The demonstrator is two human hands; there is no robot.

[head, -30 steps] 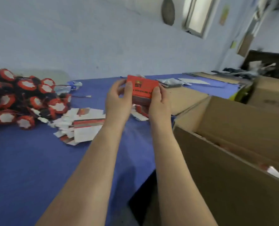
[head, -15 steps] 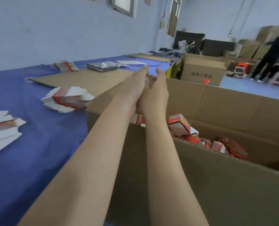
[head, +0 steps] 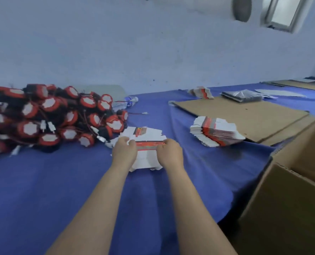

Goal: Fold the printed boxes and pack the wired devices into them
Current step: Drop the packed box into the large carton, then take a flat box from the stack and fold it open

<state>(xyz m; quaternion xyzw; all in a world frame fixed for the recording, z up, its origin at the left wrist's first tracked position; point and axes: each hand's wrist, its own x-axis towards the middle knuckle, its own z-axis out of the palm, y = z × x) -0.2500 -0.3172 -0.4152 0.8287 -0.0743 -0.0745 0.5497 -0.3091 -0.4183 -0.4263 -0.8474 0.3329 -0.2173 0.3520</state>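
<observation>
A small stack of flat printed boxes (head: 146, 134), white with red bands, lies on the blue table (head: 42, 190) just in front of me. My left hand (head: 124, 150) and my right hand (head: 169, 153) curl over the two ends of the top flat box (head: 149, 144) and hold it at its edges. A big heap of red-and-black wired devices (head: 51, 116) with white faces fills the table's left side. A second, thicker stack of flat boxes (head: 215, 131) sits further right.
A large open cardboard carton (head: 291, 190) stands at the right edge. Flat cardboard sheets (head: 241, 115) lie behind the right stack, with a grey packet (head: 242, 95) and another small box stack (head: 200, 92) beyond. A plastic bottle (head: 128, 101) lies by the wall.
The folded red box held a second ago went into the carton; my hands were over it half a second ago. My view swung back left and both hands now hold a flat box.
</observation>
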